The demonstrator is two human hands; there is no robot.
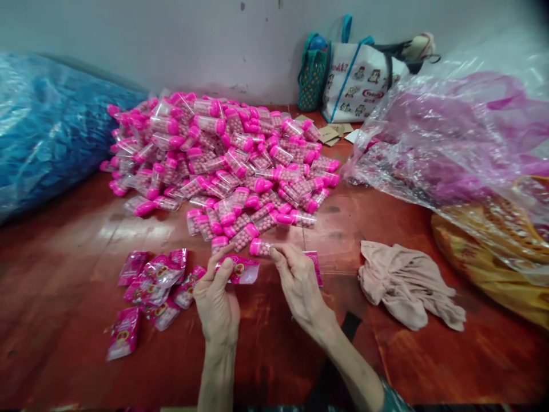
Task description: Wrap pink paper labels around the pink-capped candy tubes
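In the upper right of the frame, a red label on a white rectangular bag with blue edges seems to read "Yakult". Just below the centre, my right hand grips a clear plastic bottle; its long axis is almost horizontal, its pink cap points left, and pale pink balls show inside. My left hand pinches a flat, shiny pink plastic pouch.

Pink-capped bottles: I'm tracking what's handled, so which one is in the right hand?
The bottle pinched by the right hand, cap pointing left; others lie heaped.
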